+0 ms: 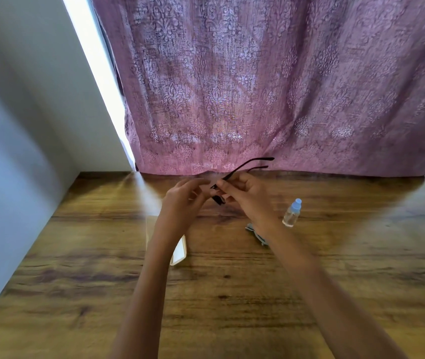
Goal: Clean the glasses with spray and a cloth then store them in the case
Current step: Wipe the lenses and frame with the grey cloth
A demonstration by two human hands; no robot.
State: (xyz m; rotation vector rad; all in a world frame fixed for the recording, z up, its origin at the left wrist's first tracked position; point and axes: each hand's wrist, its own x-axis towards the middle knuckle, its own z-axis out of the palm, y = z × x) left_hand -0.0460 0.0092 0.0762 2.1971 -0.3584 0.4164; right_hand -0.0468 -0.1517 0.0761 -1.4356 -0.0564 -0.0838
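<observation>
Above the wooden table at frame centre, the right hand pinches black glasses, fingers clamped on the frame; the left hand hovers beside, fingers loosely apart.

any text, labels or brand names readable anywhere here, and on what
None can be read.
spray bottle: clear with a pale blue cap, no label visible.
glasses: dark frame, no marking can be made out; the view is blurred.
white case: plain, partly hidden by the left arm.
cloth: no print visible.
</observation>
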